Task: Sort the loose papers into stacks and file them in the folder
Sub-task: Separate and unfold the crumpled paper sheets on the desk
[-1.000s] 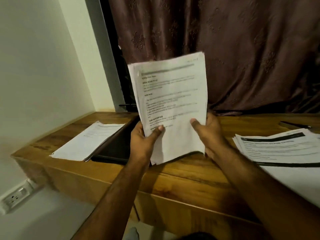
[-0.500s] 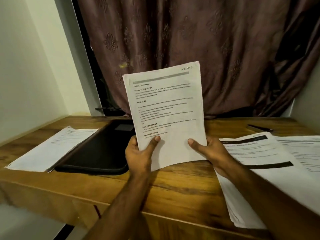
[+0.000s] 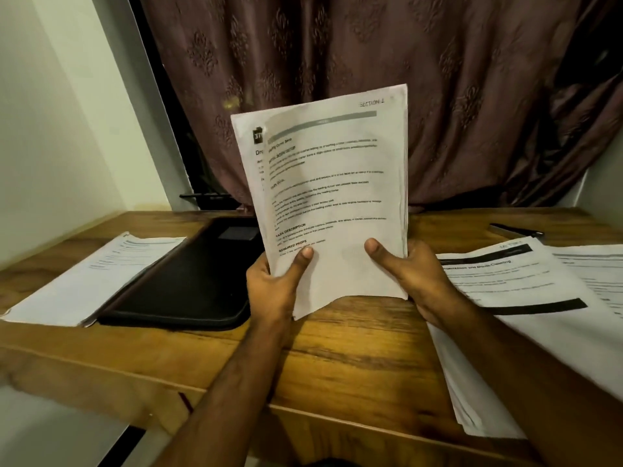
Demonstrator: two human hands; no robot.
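Note:
I hold a sheaf of printed papers upright above the wooden desk, its bottom edge just over the desk. My left hand grips its lower left corner, thumb on the front sheet. My right hand grips the lower right corner the same way. The front sheet is slid right, so a sheet behind shows along the left edge. A black folder lies closed on the desk to the left of my hands. One paper stack lies left of the folder, and more papers spread at the right.
A dark pen lies at the back right of the desk. A brown curtain hangs behind the desk, and a pale wall closes the left side. The desk's front edge runs under my forearms.
The view swung right and down, bringing the folder and right-hand papers nearer the middle. The front sheet has slid right, uncovering the left edge of a sheet behind it. Both hands keep their grip.

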